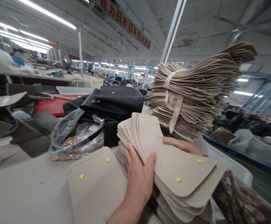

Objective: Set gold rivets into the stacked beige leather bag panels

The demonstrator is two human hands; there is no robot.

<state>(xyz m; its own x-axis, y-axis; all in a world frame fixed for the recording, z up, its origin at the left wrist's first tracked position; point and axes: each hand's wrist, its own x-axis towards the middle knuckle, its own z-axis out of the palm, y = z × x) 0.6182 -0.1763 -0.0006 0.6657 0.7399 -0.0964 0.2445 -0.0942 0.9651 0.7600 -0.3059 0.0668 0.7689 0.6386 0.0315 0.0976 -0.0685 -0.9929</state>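
Observation:
A thick stack of beige leather-like panels, with narrowed middles, rounded corners and small yellow marks, lies fanned and tilted between my two hands. My left hand grips its near left edge, thumb on the top panel and fingers along the side. On the far right side, my right hand holds the opposite edge; most of its fingers are hidden beneath the panels. Similar beige panels with yellow marks lie flat on the table, just left of my left hand.
A tall bundle of beige panels, tied with a pale strap, rises behind the stack. Black handbags and a plastic bag of gold-coloured hardware sit at the back of the white table. Dark olive pieces lie left.

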